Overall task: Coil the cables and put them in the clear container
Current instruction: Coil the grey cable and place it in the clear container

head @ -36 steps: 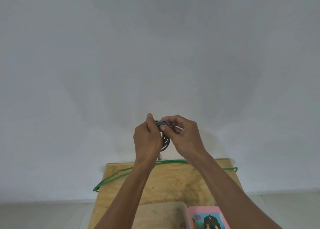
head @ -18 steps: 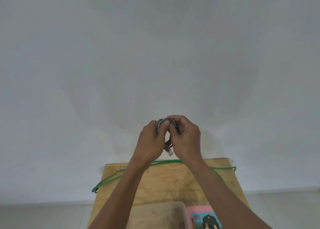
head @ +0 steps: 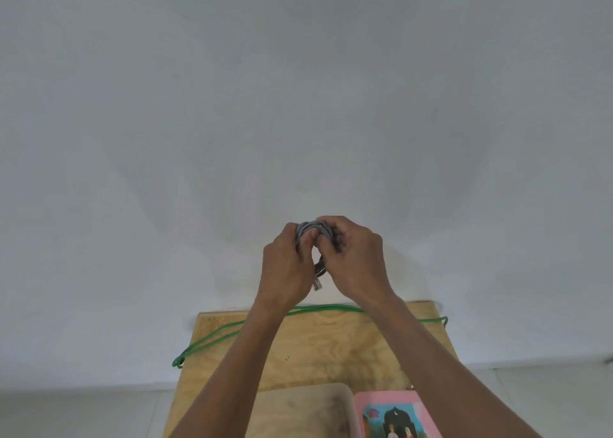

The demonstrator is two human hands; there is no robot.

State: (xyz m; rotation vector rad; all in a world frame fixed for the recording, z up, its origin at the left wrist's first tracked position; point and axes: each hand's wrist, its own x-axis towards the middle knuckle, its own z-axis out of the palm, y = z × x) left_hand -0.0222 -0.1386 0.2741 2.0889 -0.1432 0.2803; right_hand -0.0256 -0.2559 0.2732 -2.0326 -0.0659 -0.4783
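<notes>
1. Both hands are raised in front of the wall, well above the far edge of the tabletop (head: 318,344), which I take as the landmark throughout.
2. The left hand (head: 287,265) has its fingers and thumb curled round the small grey cable (head: 310,230) bundle; the right hand (head: 353,258) pinches the same bundle from the other side, fingers bent over its top.
3. A short tail with a clear plug (head: 317,284) hangs below the hands, above the tabletop's far edge and touching nothing.
4. My judgement is that the coil is being finished or tucked, and the loose tail is the weak spot: if either grip slackens, the stiff loops may spring open and the coil would need redoing.
5. The green cable (head: 212,338) lies uncoiled along the tabletop's far edge, one looped end hanging off the left side and another reaching past the right corner. A brush from a lowering forearm could drag it off the edge.
6. The clear container (head: 308,411) sits at the tabletop's near edge, partly cut off by the frame, just beside a pink box (head: 394,414) to its right. Whether it already holds anything I cannot tell.
7. Room for moving looks good: bare wood lies between the green cable and the container, so the bundle can come straight down and toward the near edge. The forearms cover part of that path, and the tabletop is narrow, so a wide swing risks the side edges.
</notes>
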